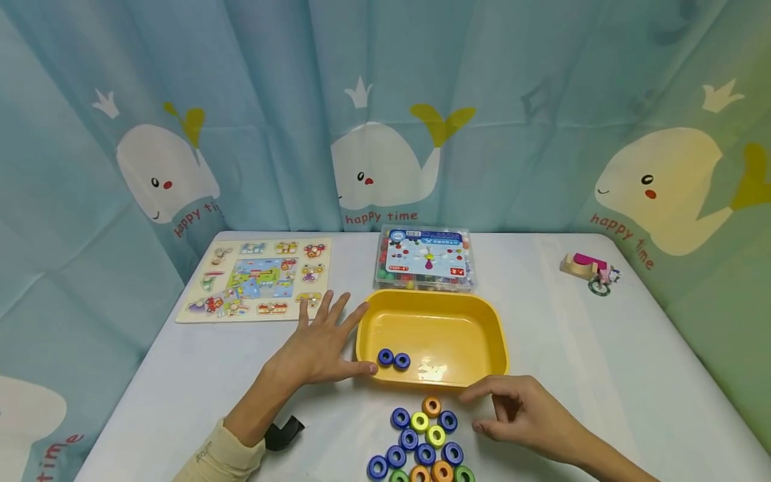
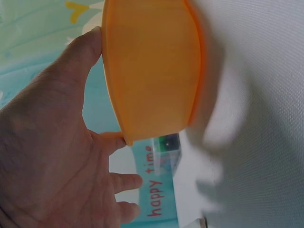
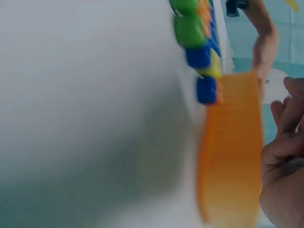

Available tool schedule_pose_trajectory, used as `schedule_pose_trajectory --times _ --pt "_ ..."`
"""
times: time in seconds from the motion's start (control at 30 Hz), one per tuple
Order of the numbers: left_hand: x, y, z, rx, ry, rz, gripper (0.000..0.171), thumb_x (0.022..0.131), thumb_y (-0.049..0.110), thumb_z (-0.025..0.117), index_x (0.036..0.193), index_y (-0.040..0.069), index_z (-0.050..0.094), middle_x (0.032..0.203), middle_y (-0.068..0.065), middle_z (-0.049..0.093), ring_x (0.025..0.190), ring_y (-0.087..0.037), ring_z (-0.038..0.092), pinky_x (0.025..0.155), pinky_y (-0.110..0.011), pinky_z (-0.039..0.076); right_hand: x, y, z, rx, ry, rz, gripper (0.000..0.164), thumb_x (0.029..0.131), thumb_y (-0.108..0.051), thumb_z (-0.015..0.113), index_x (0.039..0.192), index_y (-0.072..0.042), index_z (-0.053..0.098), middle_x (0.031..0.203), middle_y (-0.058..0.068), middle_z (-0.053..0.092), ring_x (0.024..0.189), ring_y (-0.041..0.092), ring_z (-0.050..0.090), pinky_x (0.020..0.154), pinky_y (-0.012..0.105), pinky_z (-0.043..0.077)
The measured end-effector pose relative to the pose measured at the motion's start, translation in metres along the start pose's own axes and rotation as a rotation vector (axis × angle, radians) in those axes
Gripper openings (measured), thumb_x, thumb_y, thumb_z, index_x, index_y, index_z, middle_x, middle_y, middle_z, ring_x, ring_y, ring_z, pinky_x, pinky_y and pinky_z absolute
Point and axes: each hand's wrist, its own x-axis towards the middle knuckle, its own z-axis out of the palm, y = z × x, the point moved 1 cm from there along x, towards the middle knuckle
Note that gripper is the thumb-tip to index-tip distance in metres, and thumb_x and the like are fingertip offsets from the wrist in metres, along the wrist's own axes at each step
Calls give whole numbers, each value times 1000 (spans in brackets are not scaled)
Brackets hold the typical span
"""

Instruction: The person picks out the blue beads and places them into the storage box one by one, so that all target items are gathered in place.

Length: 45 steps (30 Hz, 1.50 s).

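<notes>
My left hand (image 1: 319, 341) is spread at the left end of a yellow plastic tray (image 1: 494, 371), its thumb and a fingertip touching the rim in the left wrist view. Two blue ring beads (image 1: 385, 357) lie inside the tray near its front left corner. Close to the tray's front right edge hovers my right hand (image 1: 521, 415), thumb and index finger bent and apart, with nothing between them. A group of ring beads (image 1: 425, 454), blue, yellow, orange and green, lies on the table in front of the tray, left of the right hand.
Behind the tray stands a clear box (image 1: 427, 258) of colourful pieces. A wooden peg puzzle board (image 1: 199, 271) lies at the back left. Small toys (image 1: 593, 269) sit at the back right. A black object (image 1: 284, 434) is by the left wrist. A whale-print curtain (image 1: 518, 181) surrounds the table.
</notes>
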Motion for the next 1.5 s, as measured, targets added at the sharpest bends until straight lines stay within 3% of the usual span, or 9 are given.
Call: schedule_pose_trajectory --times 0.23,0.43,0.53,0.7,1.0,1.3,1.5 --pt "0 -2 -1 15 2 2 104 64 90 35 149 35 12 155 -7 9 139 -34 -1 102 -64 -4 -8 27 23 52 38 127 33 79 -23 75 110 -19 66 59 -4 51 49 1 43 43 20 41" --pt "-1 -1 -1 0 -8 1 103 65 88 38 149 35 13 155 -7 8 139 -34 -2 102 -64 -4 -4 38 37 53 45 256 35 77 -30 76 111 -24 67 73 -2 58 50 4 46 44 21 41" --pt "0 -1 0 -12 -9 2 103 65 88 39 149 35 12 155 -7 8 139 -34 -2 102 -63 -5 -3 39 40 40 45 279 35 76 -33 76 109 -26 67 73 -2 59 50 5 46 43 21 40" --pt "0 -1 0 -14 -12 -2 103 65 88 39 149 36 11 155 -6 8 139 -34 -3 102 -63 -5 0 40 42 -6 40 284 33 75 -36 76 107 -30 68 62 -5 53 49 4 45 43 20 37" --pt "0 -1 0 -22 -10 3 103 65 88 40 149 35 12 155 -7 10 139 -34 -1 101 -64 -5 2 40 45 -51 43 291 30 73 -37 77 102 -30 68 70 -6 56 51 6 46 44 21 38" --pt "0 0 1 -13 -13 -2 103 65 88 39 149 36 12 155 -7 9 139 -35 -2 101 -63 -6 -3 37 41 -72 72 303 29 72 -36 78 99 -29 68 66 -6 53 53 6 46 45 22 39" --pt "0 0 0 -16 -12 -5 103 65 88 40 149 36 12 155 -7 9 139 -34 -2 101 -63 -5 -10 22 31 -39 93 208 30 75 -32 77 102 -25 67 70 -5 56 50 4 45 45 21 41"
